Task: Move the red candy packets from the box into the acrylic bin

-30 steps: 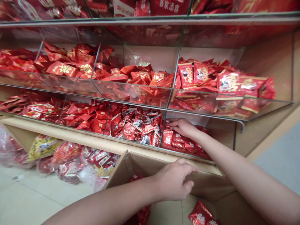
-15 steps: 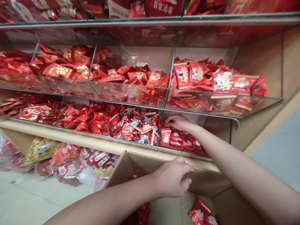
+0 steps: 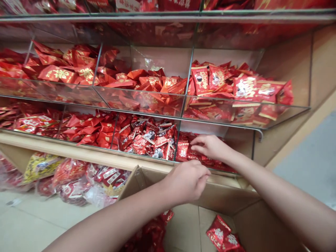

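My right hand is over the lower right shelf compartment, fingers slightly apart and curved down at the red candy packets printed "HAPPY" and "LUCK". No packet shows between its fingers. My left hand is closed, knuckles up, above the cardboard box and just in front of the shelf edge; whatever its fingers might hold is hidden. Inside the box, a few similar red packets lie at the right. A darker heap of red packets lies at the left, partly behind my left forearm.
Clear dividers split the shelves into bins of red packets. The middle shelf's transparent front overhangs the lower bins, with a bracket at its right end. Filled plastic bags sit on the tiled floor at left.
My left hand has risen slightly, and its parted fingers have closed. My right hand has shifted right and toward me over the packets. The whole view has moved a little.
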`<state>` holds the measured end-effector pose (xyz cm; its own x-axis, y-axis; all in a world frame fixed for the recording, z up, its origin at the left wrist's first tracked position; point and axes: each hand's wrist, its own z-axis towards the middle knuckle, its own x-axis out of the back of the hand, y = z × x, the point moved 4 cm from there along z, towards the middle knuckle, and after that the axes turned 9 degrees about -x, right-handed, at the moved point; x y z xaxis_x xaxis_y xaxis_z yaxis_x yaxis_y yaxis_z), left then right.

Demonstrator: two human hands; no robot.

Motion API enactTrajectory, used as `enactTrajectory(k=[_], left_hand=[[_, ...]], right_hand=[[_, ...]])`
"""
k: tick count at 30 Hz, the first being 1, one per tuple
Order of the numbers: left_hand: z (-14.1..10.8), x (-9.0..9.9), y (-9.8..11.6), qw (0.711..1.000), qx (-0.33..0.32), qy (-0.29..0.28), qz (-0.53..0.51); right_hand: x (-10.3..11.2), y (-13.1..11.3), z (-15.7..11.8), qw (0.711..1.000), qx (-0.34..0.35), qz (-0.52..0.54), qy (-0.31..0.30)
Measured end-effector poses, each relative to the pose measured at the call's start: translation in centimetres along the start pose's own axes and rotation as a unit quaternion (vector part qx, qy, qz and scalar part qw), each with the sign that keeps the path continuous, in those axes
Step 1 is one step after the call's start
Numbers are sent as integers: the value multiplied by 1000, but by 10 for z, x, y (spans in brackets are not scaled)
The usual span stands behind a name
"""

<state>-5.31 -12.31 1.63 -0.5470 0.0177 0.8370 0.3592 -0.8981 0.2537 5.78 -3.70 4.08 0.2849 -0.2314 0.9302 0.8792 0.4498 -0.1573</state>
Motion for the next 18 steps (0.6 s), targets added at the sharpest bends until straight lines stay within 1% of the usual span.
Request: enactTrajectory(k=[1, 3, 7, 10, 14, 16, 18], left_hand=[[1, 3, 0, 1000, 8, 4, 5], [0, 3, 2, 1000, 11, -14, 6], [-4, -9, 4, 998, -15, -66, -4], [-7, -18, 4, 996, -28, -85, -7], [-11, -25, 3, 993, -36, -115, 7], [-12, -25, 3, 992, -35, -116, 25], [-10, -18, 3, 993, -37, -102, 57]], right_hand=[[-4, -5, -1, 1000, 22, -3, -2], [-14, -14, 0, 998, 59, -15, -9], [-30, -21, 7, 994, 90, -49, -27], [-33, -21, 11, 993, 96, -65, -38], [-32, -21, 16, 993, 85, -71, -49], [-31, -21, 18, 994, 72, -72, -51], [-30, -21, 20, 995, 55, -71, -50]])
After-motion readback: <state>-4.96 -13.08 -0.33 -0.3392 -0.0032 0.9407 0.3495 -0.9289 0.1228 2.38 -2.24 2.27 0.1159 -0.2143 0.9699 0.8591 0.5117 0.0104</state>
